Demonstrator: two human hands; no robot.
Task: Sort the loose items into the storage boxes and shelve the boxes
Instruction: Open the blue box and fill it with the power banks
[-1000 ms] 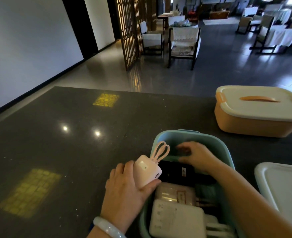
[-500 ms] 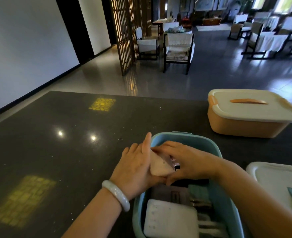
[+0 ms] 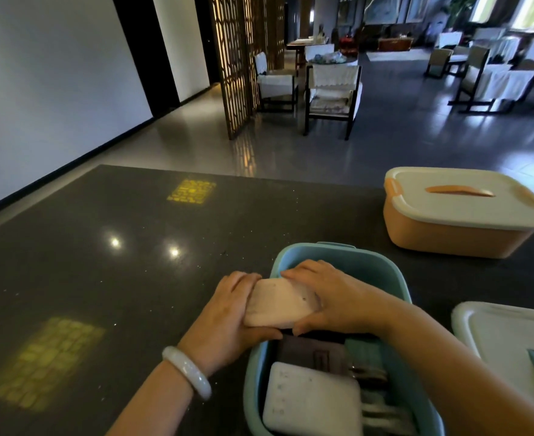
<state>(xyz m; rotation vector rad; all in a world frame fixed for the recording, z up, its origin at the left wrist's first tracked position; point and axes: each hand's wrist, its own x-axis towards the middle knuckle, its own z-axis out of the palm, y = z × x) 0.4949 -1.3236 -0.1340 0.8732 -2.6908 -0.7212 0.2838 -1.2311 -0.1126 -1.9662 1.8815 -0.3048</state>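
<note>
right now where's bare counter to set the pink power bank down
Bare dark counter spreads left of the blue box, out to its far edge. A narrower strip lies between the blue box and orange box. Crowded: inside the blue box, and near right by the white lid.

In front of me the worktop (image 3: 108, 278) is dark, speckled and glossy. Directly on it stand three things: an open blue box (image 3: 338, 256) near me, a lidded orange box (image 3: 448, 234) farther off to the right, and a loose white lid (image 3: 504, 328) just beside the blue box on the right.
</note>
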